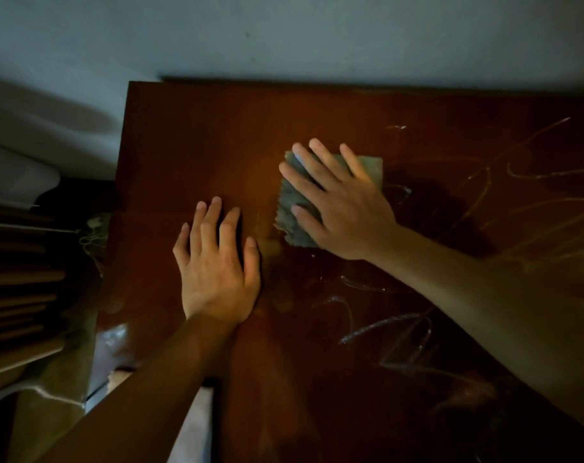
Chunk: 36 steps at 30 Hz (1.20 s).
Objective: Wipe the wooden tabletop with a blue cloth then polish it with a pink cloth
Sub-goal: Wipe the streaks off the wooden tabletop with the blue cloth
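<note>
A dark reddish wooden tabletop (190, 135) fills most of the view. My right hand (344, 208) lies flat, fingers spread, pressing a grey-blue cloth (292, 200) with a zigzag edge onto the wood near the middle. Most of the cloth is hidden under the palm. My left hand (217, 265) rests flat on the bare wood just left of the cloth, fingers apart, holding nothing. Pale streaks and smears (384, 325) mark the surface to the right and near side. No pink cloth shows clearly.
A pale wall (283, 35) runs along the table's far edge. Left of the table stand stacked wooden slats (16, 289) and a tangle of cord (95, 235). Something pale and crumpled (117, 342) lies at the near left corner.
</note>
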Available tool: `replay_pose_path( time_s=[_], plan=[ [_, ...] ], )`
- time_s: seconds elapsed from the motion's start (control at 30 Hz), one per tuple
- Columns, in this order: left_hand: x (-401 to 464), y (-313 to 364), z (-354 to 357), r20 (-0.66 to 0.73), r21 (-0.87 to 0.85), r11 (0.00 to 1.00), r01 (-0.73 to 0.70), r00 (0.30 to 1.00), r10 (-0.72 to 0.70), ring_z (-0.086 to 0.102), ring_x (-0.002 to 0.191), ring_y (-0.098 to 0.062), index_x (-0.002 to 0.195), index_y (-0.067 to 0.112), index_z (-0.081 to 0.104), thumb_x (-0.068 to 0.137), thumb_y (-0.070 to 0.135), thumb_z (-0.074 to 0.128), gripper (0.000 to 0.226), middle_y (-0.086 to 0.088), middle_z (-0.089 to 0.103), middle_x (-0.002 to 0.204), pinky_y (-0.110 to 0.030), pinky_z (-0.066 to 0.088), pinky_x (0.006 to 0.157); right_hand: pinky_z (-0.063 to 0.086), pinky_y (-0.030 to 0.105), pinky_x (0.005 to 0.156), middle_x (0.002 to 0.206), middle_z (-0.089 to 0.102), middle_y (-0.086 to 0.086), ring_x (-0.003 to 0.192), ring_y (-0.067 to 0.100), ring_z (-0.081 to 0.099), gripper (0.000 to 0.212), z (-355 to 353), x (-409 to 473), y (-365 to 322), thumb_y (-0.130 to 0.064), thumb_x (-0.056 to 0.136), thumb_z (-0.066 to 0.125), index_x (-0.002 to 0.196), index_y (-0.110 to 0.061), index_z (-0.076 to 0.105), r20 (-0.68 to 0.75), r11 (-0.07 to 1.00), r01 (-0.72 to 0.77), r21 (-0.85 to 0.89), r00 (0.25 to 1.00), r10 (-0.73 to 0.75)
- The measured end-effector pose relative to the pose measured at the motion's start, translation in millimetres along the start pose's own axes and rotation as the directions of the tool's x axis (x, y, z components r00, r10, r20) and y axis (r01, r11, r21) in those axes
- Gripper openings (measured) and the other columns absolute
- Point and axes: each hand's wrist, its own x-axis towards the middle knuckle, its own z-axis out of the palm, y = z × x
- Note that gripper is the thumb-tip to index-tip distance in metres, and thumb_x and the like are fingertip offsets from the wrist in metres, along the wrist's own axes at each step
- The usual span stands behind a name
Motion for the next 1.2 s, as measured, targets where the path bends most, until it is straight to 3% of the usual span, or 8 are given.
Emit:
replay_pose_path(
  time_s=[0.07, 0.2, 0.3, 0.53, 0.77, 0.97, 1.07, 1.2],
  plan=[
    [0, -1, 1, 0.001, -0.005, 1.0, 0.002, 1.0, -0.002, 0.021, 0.151, -0.025, 0.141, 0.015, 0.044, 0.1, 0.04, 0.036, 0.049, -0.011, 0.036, 0.156, -0.049, 0.017, 0.119, 0.011, 0.053, 0.126, 0.169, 0.02, 0.007, 0.157, 0.027, 0.014, 0.061, -8, 5, 25, -0.053, 0.106, 0.025, 0.16, -0.025, 0.029, 0.028, 0.999, 0.053, 0.007, 0.998, -0.053],
    [-1, -3, 1, 0.006, -0.016, 1.0, -0.003, 1.0, 0.003, 0.019, 0.151, -0.024, 0.143, 0.016, 0.042, 0.101, 0.041, 0.035, 0.05, -0.011, 0.034, 0.158, -0.047, 0.014, 0.119, 0.002, 0.049, 0.126, 0.171, 0.012, 0.005, 0.158, 0.025, 0.005, 0.061, -19, 44, 83, -0.051, 0.106, 0.024, 0.162, -0.027, 0.02, 0.025, 0.974, -0.226, 0.012, 0.974, 0.225],
    [-1, -2, 0, 0.006, -0.021, 1.0, -0.005, 1.0, 0.005, 0.019, 0.151, -0.025, 0.143, 0.014, 0.043, 0.101, 0.04, 0.035, 0.05, -0.012, 0.034, 0.157, -0.049, 0.015, 0.119, 0.0, 0.05, 0.127, 0.171, 0.01, 0.007, 0.158, 0.026, 0.003, 0.062, -19, 41, 74, -0.05, 0.107, 0.021, 0.163, -0.023, 0.016, 0.013, 0.959, -0.282, 0.004, 0.959, 0.282],
    [0, -3, 0, -0.006, -0.011, 1.0, -0.01, 1.0, 0.01, 0.021, 0.151, -0.026, 0.142, 0.014, 0.043, 0.101, 0.04, 0.036, 0.049, -0.012, 0.035, 0.156, -0.049, 0.016, 0.119, 0.01, 0.053, 0.126, 0.169, 0.017, 0.007, 0.157, 0.027, 0.012, 0.062, -10, -24, 38, -0.055, 0.106, 0.018, 0.161, -0.026, 0.023, 0.061, 1.0, 0.012, 0.006, 0.998, -0.013],
    [0, -4, 2, -0.026, -0.01, 1.0, -0.018, 0.999, 0.018, 0.022, 0.15, -0.025, 0.142, 0.015, 0.043, 0.101, 0.041, 0.035, 0.049, -0.012, 0.036, 0.155, -0.047, 0.015, 0.119, -0.001, 0.05, 0.127, 0.172, 0.006, 0.005, 0.158, 0.025, -0.001, 0.063, -22, 46, 87, -0.051, 0.107, 0.019, 0.163, -0.025, 0.012, 0.04, 0.951, -0.307, -0.027, 0.951, 0.308],
    [0, -2, 2, -0.039, -0.015, 1.0, -0.015, 0.999, 0.014, 0.024, 0.149, -0.027, 0.141, 0.015, 0.043, 0.1, 0.041, 0.035, 0.049, -0.012, 0.037, 0.155, -0.049, 0.018, 0.118, 0.007, 0.054, 0.126, 0.17, 0.014, 0.008, 0.158, 0.027, 0.006, 0.063, 4, -65, -26, -0.052, 0.106, 0.023, 0.161, -0.022, 0.024, 0.037, 0.999, -0.018, 0.035, 0.999, 0.016],
    [0, -3, 3, -0.042, -0.01, 1.0, -0.019, 0.999, 0.018, 0.024, 0.149, -0.027, 0.141, 0.015, 0.044, 0.1, 0.041, 0.037, 0.049, -0.012, 0.038, 0.155, -0.049, 0.018, 0.117, 0.003, 0.05, 0.127, 0.17, 0.013, 0.005, 0.158, 0.024, 0.004, 0.062, 3, -59, -11, -0.054, 0.104, 0.025, 0.161, -0.027, 0.025, 0.099, 0.993, 0.103, 0.053, 0.989, -0.108],
    [0, -5, 5, -0.032, -0.027, 1.0, -0.016, 0.999, 0.015, 0.021, 0.15, -0.024, 0.141, 0.016, 0.042, 0.101, 0.041, 0.036, 0.048, -0.011, 0.036, 0.156, -0.048, 0.015, 0.119, 0.003, 0.051, 0.127, 0.171, 0.012, 0.006, 0.158, 0.027, 0.002, 0.06, -15, 9, 60, -0.05, 0.107, 0.023, 0.162, -0.026, 0.02, 0.021, 0.978, -0.209, 0.015, 0.978, 0.209]
  ],
)
